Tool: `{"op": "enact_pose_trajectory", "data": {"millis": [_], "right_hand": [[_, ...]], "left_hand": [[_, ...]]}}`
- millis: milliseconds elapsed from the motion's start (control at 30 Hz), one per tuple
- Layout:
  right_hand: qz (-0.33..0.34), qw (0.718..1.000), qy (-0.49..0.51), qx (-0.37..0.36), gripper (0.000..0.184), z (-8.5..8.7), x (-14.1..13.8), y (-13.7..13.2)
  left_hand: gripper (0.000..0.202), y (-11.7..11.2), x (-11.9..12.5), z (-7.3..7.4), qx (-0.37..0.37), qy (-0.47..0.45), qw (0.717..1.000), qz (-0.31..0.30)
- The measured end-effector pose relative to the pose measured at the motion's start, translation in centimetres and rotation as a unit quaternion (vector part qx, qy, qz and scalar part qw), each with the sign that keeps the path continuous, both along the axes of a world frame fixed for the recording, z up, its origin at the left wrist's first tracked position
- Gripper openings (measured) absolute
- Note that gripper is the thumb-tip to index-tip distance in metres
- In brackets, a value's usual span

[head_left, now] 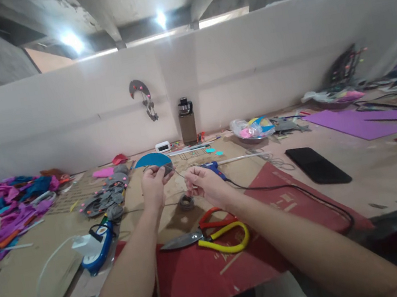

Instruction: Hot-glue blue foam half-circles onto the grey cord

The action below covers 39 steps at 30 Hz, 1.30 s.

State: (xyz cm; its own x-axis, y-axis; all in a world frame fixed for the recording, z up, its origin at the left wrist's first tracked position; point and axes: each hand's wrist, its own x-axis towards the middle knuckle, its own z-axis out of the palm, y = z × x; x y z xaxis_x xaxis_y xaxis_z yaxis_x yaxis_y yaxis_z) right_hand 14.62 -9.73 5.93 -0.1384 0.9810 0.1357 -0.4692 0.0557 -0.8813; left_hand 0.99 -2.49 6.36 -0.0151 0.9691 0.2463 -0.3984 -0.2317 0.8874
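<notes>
My left hand (154, 183) is closed, thumb and fingers pinched at the lower edge of a flat blue rounded piece (152, 160). A thin grey cord (179, 173) stretches from there to my right hand (201, 181), whose fingertips are pinched on it. Below the hands sits a small roll of grey cord (186, 202). Nearer to me, a pair of scissors (183, 241) with one red and one yellow handle lies on a red board (207, 285). A blue glue gun (213, 168) is just behind my right hand, partly hidden by it.
At left are a blue power strip (99, 250), grey felt-like pieces (105, 195) and coloured scraps (8, 202). A bottle (188, 126) stands by the wall, where a grey crescent ornament (139, 88) hangs. Rightward lie a phone (317, 165), purple sheets (359, 122) and a black cable (297, 185).
</notes>
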Motion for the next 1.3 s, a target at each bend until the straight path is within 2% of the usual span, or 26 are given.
{"op": "enact_pose_trajectory", "data": {"millis": [100,200,367,467,600,733,833,933,1000,1033,1200,1267,1300], "right_hand": [[-0.047,0.995,-0.09,0.016,0.038,-0.6,-0.2,0.3],[-0.074,0.983,-0.162,0.043,0.032,-1.3,-0.3,0.5],[-0.054,0.962,-0.252,0.095,0.012,-1.4,-0.3,0.2],[-0.035,0.956,-0.266,0.119,0.009,-0.9,-0.3,-0.1],[-0.019,0.962,-0.239,0.132,0.01,-0.3,-0.2,-0.6],[-0.018,0.952,-0.261,0.158,0.007,0.1,-0.3,-1.2],[-0.011,0.924,-0.328,0.196,0.017,0.3,-0.1,-1.6],[-0.008,0.864,-0.431,0.261,0.032,0.3,0.3,-1.6],[-0.026,0.834,-0.468,0.291,0.035,0.2,0.5,-1.5],[-0.041,0.83,-0.471,0.298,0.033,0.1,0.6,-1.3],[-0.109,0.854,-0.454,0.23,0.012,0.0,1.7,-0.1],[-0.175,0.842,-0.468,0.204,0.014,0.0,3.1,0.8],[-0.219,0.827,-0.481,0.191,0.016,0.0,4.0,1.2]], "left_hand": [[0.024,-0.1,0.1,0.2,-0.001,-0.001,1.0,-0.006],[0.026,-0.1,0.0,0.5,0.002,-0.014,1.0,-0.004],[0.024,-0.2,-0.2,0.7,-0.01,-0.032,0.999,-0.019],[0.022,-0.3,-0.1,0.6,-0.028,-0.034,0.999,-0.031],[0.019,-0.2,0.0,0.3,-0.043,-0.026,0.998,-0.037],[0.016,0.0,-0.1,0.0,-0.051,-0.022,0.997,-0.048],[0.016,0.0,0.0,-0.2,-0.046,-0.022,0.997,-0.062],[0.018,-0.3,0.2,-0.1,-0.041,-0.023,0.997,-0.06],[0.02,-0.4,0.3,0.0,-0.044,-0.02,0.997,-0.058],[0.021,-0.5,0.3,0.0,-0.044,-0.019,0.997,-0.059],[0.025,-0.6,0.5,0.1,-0.038,-0.011,0.998,-0.052],[0.025,-0.6,0.6,0.1,-0.033,-0.008,0.999,-0.032],[0.025,-0.6,0.6,0.1,-0.029,-0.008,0.999,-0.023]]}}
